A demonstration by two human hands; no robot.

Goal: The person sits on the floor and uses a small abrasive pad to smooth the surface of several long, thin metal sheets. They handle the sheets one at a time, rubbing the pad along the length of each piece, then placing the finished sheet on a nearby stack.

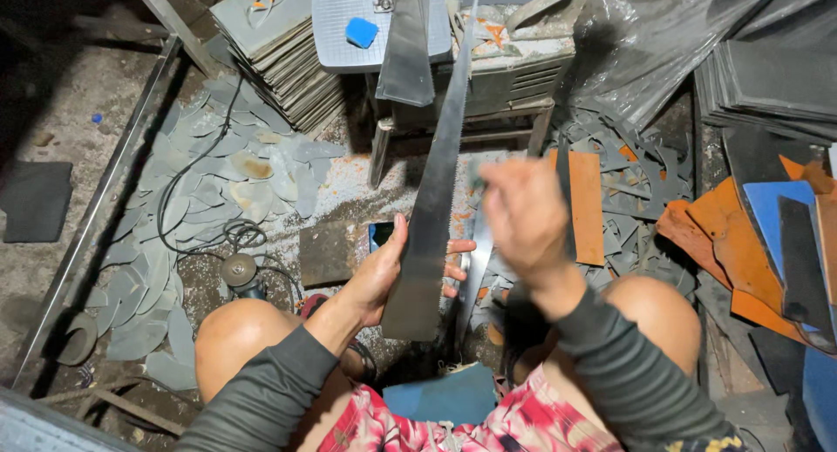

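My left hand (pixel 384 273) grips the lower part of a long tapered saw blade (pixel 436 190) of grey metal, which runs up and slightly right with its toothed edge on the right. My right hand (pixel 523 212) is blurred just to the right of the blade, fingers curled; a slim pale metal piece (pixel 475 273) shows below it, and I cannot tell whether the hand holds it. Both knees frame the hands, with dark long sleeves and red patterned shorts below.
A stack of grey metal sheets (pixel 279 51) and a grey stool top with a blue block (pixel 360 32) lie ahead. An angle grinder (pixel 237 271) with its cable sits at left among grey offcuts. Rusty orange and blue plates (pixel 758 234) crowd the right.
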